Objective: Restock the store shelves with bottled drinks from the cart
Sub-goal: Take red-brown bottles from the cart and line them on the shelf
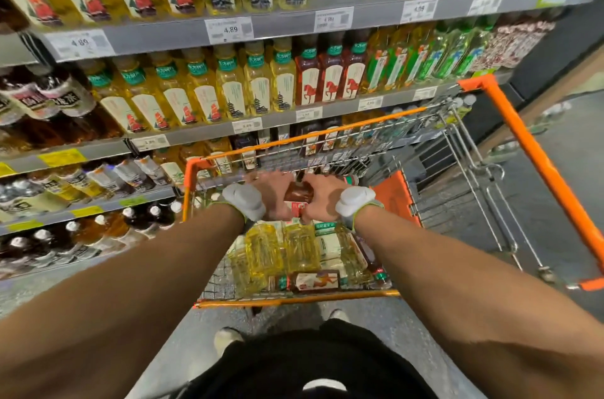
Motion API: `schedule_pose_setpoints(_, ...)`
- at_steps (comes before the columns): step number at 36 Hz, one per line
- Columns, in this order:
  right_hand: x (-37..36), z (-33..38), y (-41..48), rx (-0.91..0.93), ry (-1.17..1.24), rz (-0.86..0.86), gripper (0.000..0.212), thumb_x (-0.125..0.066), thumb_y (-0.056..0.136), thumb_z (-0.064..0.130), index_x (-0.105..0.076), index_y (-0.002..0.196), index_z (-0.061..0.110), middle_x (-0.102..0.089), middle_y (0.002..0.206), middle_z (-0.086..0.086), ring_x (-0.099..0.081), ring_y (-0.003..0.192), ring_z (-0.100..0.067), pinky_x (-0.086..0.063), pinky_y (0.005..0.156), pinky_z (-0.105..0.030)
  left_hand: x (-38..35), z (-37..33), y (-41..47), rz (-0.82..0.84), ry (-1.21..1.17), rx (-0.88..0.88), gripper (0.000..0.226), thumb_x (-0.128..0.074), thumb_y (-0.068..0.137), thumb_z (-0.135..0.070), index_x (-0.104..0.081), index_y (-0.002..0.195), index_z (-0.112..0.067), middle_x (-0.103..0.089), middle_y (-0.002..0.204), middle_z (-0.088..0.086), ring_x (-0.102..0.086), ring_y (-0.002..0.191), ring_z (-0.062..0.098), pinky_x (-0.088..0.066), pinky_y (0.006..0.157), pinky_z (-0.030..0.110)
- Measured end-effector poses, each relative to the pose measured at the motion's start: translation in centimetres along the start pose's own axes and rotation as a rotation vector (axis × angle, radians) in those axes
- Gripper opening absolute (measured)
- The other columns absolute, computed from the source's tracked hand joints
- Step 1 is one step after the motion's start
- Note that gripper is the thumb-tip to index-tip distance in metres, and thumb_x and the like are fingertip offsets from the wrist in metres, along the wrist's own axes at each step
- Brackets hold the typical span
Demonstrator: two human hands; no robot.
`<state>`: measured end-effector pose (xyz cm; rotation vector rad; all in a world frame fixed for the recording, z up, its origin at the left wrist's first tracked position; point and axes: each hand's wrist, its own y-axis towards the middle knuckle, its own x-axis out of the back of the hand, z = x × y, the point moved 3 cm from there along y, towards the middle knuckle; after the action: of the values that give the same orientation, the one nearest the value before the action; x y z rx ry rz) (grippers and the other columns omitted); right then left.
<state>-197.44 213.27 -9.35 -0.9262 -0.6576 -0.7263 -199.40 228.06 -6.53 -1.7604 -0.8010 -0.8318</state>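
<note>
Our forearms (147,268) are hanging over the cart (294,300), left hand (271,192) and right hand (322,199) curling fingers (312,186) round a brown bottle (299,193); we are judging shelving next.

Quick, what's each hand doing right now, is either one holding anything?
Left hand: grips the reddish-brown bottle.
Right hand: grips the same bottle from the other side.
</note>
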Motion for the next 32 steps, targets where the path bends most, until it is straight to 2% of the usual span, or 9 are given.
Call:
schedule_pose_setpoints(4,-0.2,0.3,-0.2,0.019,-0.016,-0.043,0.054,-0.076,0.063,0.042,-0.056,0.110,0.022,-0.067,0.089,0.001,-0.064,0.072,-0.022,-0.055,0.058,-0.033,-2.5,-1.0,1.0,-0.167,0.218,-0.026,0.072,-0.069,0.080,-0.062,-0.042,0.133,-0.021,-0.052,0.130,0.001,-0.054,0.118,0.028,-0.041,0.099,0.044)
schedule_pose_setpoints(7,-0.7,-0.6,-0.3,-0.052,-0.006,-0.023,0.077,-0.078,0.054,0.050,-0.048,0.119,0.020,-0.063,0.096,0.000,-0.061,0.072,-0.018,-0.054,0.057,-0.033,-4.0,-0.9,1.9,-0.241,0.197,-0.039,0.072,-0.073,0.076,-0.059,-0.037,0.122,-0.016,-0.053,0.120,0.003,-0.055,0.092,0.026,-0.039,0.071,0.039)
schedule_pose_setpoints(11,-2.4,-3.2,-0.7,-0.143,0.025,0.000,0.088,-0.069,0.051,0.075,-0.048,0.123,0.028,-0.064,0.101,0.006,-0.064,0.084,-0.020,-0.057,0.072,-0.039,-6.8,-0.2,2.4,-0.160,0.053,-0.158,0.077,-0.077,0.070,-0.058,-0.030,0.118,-0.021,-0.061,0.101,0.001,-0.054,0.067,0.020,-0.051,0.060,0.039)
schedule_pose_setpoints(15,-4.1,-6.3,-1.8,-0.148,0.214,-0.258,0.071,-0.065,0.076,0.062,-0.047,0.130,0.020,-0.056,0.122,-0.007,-0.055,0.113,-0.029,-0.050,0.088,-0.038,-8.9,0.4,3.2,-0.002,-0.276,0.004,0.086,-0.073,0.079,-0.061,-0.039,0.142,-0.014,-0.067,0.119,0.012,-0.068,0.091,0.029,-0.049,0.058,0.026)
schedule_pose_setpoints(17,-5.3,-7.6,-2.2,-0.159,0.269,-0.288,0.064,-0.063,0.086,0.052,-0.043,0.134,0.014,-0.051,0.131,-0.011,-0.053,0.118,-0.033,-0.049,0.092,-0.041,-9.5,0.5,3.6,0.028,-0.344,0.124,0.097,-0.069,0.079,-0.064,-0.030,0.153,-0.016,-0.062,0.133,0.013,-0.066,0.106,0.032,-0.055,0.075,0.032)
schedule_pose_setpoints(22,-9.8,-10.4,-1.9,-0.251,0.008,0.142,0.054,-0.053,0.099,0.044,-0.044,0.137,0.007,-0.060,0.127,-0.015,-0.061,0.110,-0.035,-0.051,0.086,-0.041,-10.6,0.7,4.3,0.092,-0.589,0.345,0.083,-0.071,0.085,-0.051,-0.036,0.154,-0.021,-0.049,0.149,0.012,-0.054,0.127,0.034,-0.049,0.104,0.047)
schedule_pose_setpoints(25,-11.8,-11.2,-1.8,-0.125,-0.055,0.323,0.047,-0.051,0.098,0.050,-0.054,0.125,0.012,-0.057,0.114,-0.003,-0.058,0.110,-0.033,-0.042,0.078,-0.036,-11.3,0.3,4.2,0.027,-0.905,0.430,0.039,-0.073,0.086,-0.032,-0.063,0.121,-0.017,-0.070,0.112,0.008,-0.066,0.098,0.027,-0.058,0.082,0.035)
schedule_pose_setpoints(27,-12.6,-11.4,-1.3,-0.092,-0.079,0.362,0.049,-0.053,0.098,0.049,-0.054,0.126,0.010,-0.057,0.116,-0.008,-0.058,0.111,-0.033,-0.043,0.078,-0.034,-11.2,-0.3,3.9,-0.007,-1.124,0.477,0.011,-0.068,0.087,-0.021,-0.067,0.095,-0.014,-0.069,0.088,0.009,-0.063,0.077,0.024,-0.051,0.065,0.028)
schedule_pose_setpoints(32,-15.1,-11.3,0.7,-0.052,-0.149,0.583,0.045,-0.052,0.101,0.039,-0.056,0.127,0.002,-0.060,0.128,-0.014,-0.059,0.116,-0.033,-0.048,0.095,-0.043,-12.0,-0.6,3.8,0.058,-1.476,0.627,0.023,-0.056,0.089,-0.014,-0.062,0.109,-0.003,-0.063,0.097,0.019,-0.059,0.075,0.030,-0.046,0.063,0.030)
